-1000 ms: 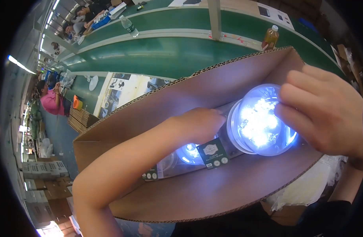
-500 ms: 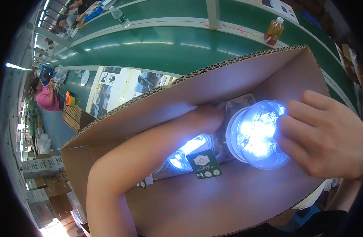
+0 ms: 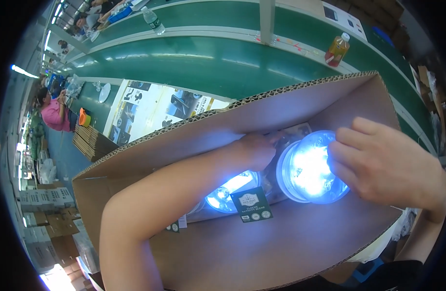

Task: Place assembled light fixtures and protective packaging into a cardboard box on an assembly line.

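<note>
A deep cardboard box [image 3: 300,237] is in front of me. My right hand [image 3: 378,162], fingers curled and closed, grips the rounded end of a glowing clear cloche [image 3: 308,169] at the box's right side. My left hand [image 3: 257,151] reaches inside, fingers bent beside the cloche's rim, near clear plastic and a cardboard piece [image 3: 300,130]; what they pinch is hidden. Under my left forearm lies a second lit cloche [image 3: 232,191], with a green hang tag [image 3: 252,204] against it. Part of another green tag [image 3: 173,227] shows farther left.
Past the box runs a green workbench [image 3: 184,60] with a printed carton sheet [image 3: 155,109]. A clear bottle [image 3: 153,21] and an amber drink bottle [image 3: 337,50] stand on its ledge. Stacked cartons [image 3: 48,208] are at left; a person in pink [image 3: 55,114] works farther off.
The view has shifted slightly, so the box edge sits lower. My right hand and the glowing cloche have moved a little left and down into the box; my left hand stays by the rim.
</note>
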`<state>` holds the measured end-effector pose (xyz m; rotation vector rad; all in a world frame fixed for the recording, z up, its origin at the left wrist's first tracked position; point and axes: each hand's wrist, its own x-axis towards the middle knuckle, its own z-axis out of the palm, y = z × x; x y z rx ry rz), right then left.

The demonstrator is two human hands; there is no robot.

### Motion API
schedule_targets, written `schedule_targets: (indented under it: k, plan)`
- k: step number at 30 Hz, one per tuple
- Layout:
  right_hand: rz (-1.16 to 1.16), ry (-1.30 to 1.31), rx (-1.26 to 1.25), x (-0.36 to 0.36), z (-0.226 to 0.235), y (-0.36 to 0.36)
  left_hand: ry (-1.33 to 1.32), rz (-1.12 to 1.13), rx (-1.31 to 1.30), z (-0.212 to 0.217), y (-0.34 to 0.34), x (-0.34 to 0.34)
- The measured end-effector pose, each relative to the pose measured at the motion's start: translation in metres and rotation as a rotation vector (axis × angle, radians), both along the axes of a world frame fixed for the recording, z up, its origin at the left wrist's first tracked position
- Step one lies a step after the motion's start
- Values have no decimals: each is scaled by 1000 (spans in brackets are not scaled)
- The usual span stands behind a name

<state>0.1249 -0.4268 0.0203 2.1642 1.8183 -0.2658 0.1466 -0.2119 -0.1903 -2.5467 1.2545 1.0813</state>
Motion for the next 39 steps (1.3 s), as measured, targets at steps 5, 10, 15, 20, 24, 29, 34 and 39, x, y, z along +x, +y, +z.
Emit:
schedule_targets:
  k: [5, 10, 15, 20, 24, 29, 34, 39]
  plan:
    - [-36, 1, 9, -3, -1, -11, 111, 242, -53, -29, -24, 16]
    - [-20, 40, -54, -11, 0, -8, 65, 181, -75, -45, -23, 15]
    - [15, -44, 130, -17, -9, -13, 9, 133, -70, -44, -22, 12]
    - [-10, -43, 153, -23, -14, -25, -81, -18, -199, -36, -13, -1]
    - [-22, -48, 177, -32, -3, -30, -29, 173, -433, 5, -8, -2]
    - [-39, -76, 159, -34, 3, -32, 71, 330, -535, 19, -22, 8]
    - [19, -54, 168, -33, 0, -22, -116, 234, -566, -49, -40, 17]
    - [23, -40, 119, -33, 1, -31, 571, 653, -439, -21, -53, 36]
